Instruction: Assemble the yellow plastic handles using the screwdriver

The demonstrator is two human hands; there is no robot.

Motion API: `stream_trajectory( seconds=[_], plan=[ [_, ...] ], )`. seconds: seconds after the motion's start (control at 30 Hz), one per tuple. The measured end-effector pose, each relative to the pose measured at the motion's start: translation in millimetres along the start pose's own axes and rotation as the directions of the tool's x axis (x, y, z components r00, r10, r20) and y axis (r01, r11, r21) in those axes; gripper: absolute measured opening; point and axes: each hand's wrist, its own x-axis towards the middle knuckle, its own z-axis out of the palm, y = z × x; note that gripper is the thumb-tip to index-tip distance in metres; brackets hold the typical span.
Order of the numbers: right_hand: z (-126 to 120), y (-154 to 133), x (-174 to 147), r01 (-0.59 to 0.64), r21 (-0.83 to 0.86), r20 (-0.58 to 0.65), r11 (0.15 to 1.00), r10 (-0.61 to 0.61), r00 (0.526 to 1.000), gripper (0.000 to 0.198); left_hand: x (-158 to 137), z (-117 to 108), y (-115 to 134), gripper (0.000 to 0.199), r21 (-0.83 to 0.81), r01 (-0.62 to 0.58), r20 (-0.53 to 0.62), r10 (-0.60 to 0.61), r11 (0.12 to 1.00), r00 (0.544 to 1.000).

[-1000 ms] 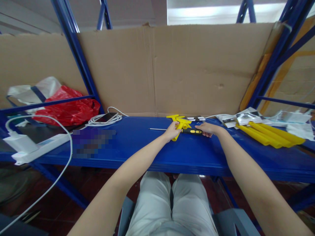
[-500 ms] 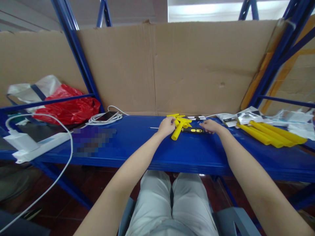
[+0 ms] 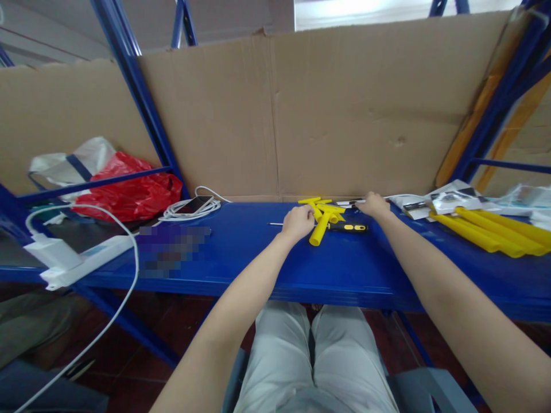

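The place looks like a small workshop, its workbench built into a rack of blue-painted metal uprights [image 3: 143, 92] and braces. Tall brown cardboard panels [image 3: 365, 109] form the wall behind the smooth blue worktop [image 3: 241, 246]. On it lie a black-and-yellow-handled screwdriver [image 3: 348, 228], yellow branching tubular fittings [image 3: 319, 230] and a row of long yellow tubes [image 3: 491, 230], the stuff of bench work. A white power strip [image 3: 101, 253] with a plugged-in adapter [image 3: 58, 252] sits at the left, and dark red floor tiles [image 3: 133, 370] show below.
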Motion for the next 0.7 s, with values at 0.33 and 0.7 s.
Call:
stream_trajectory(
  seconds=[0.33,0.7],
  plan=[
    [11,-14,16,-0.108,-0.007,0.034,0.994,0.108,0.994,0.057,-1,1,3,0.029,0.0,0.009,0.033,-0.009,1.0,0.999],
    [17,-11,10,-0.045,0.059,-0.157,0.997,0.054,0.986,0.042,0,2,3,0.027,-0.037,0.008,0.035,-0.006,0.999,0.999]
  ],
)
